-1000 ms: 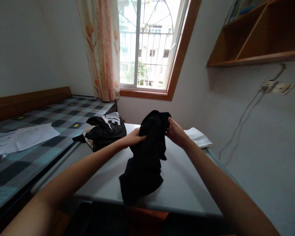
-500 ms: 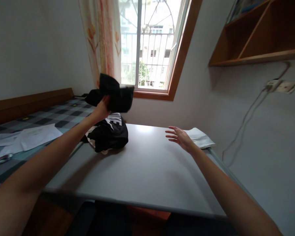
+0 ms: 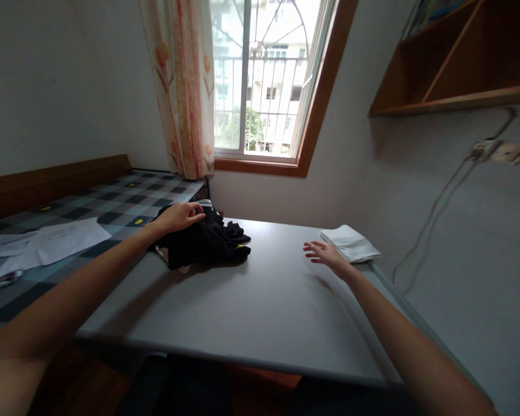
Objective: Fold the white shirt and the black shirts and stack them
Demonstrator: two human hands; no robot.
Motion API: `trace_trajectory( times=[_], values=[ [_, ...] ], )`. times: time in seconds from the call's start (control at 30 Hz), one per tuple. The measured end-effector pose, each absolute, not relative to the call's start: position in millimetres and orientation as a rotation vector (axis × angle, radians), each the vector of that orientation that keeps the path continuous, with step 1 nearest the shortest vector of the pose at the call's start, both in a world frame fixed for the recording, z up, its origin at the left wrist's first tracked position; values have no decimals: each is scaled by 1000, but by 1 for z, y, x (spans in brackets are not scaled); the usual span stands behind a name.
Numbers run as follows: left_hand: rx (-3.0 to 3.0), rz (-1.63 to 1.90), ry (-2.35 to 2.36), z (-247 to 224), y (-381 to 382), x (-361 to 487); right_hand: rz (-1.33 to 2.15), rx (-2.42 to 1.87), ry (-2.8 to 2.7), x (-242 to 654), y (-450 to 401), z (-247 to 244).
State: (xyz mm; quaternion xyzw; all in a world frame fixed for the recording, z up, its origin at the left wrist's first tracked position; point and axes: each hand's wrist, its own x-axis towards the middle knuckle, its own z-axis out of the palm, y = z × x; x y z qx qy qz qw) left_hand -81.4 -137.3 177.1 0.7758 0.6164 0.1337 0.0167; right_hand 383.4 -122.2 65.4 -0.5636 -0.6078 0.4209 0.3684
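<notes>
My left hand [image 3: 182,217] is just above a crumpled black garment [image 3: 203,242], its thumb and fingers apart; whether the fingertips touch the cloth I cannot tell. The garment lies on a pile of clothes at the left side of the grey table [image 3: 260,300], spreading over its front and right. Only a strip of white lettering and a pale edge show from the clothes beneath. My right hand [image 3: 325,255] hovers over the right part of the table, fingers spread, holding nothing. Close beyond it lies a folded white cloth [image 3: 350,244].
To the left stands a bed with a checked cover [image 3: 112,199] and several paper sheets [image 3: 67,240]. A curtain [image 3: 186,86] hangs by the barred window [image 3: 268,86]. Wooden shelves [image 3: 446,98] and a wall socket with cables [image 3: 485,150] are at the right.
My left hand has come down with the black garment, which has dropped onto the clothes pile and left the grip. My right hand has shifted slightly right and down, still open.
</notes>
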Motion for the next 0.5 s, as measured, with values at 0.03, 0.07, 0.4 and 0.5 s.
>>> trace_trajectory(
  times=[0.03,0.07,0.4,0.5],
  values=[
    [2444,504,1903,174,-135,-82,961,-1512,-1586,388,-118,62],
    [2477,555,1895,169,-133,-83,820,-1582,-1616,393,-114,59],
    [2330,53,1962,104,-111,-90,-503,-2152,-1824,448,-111,42],
    [2344,64,1966,102,-111,-89,-428,-2265,-1803,458,-112,39]
  ],
)
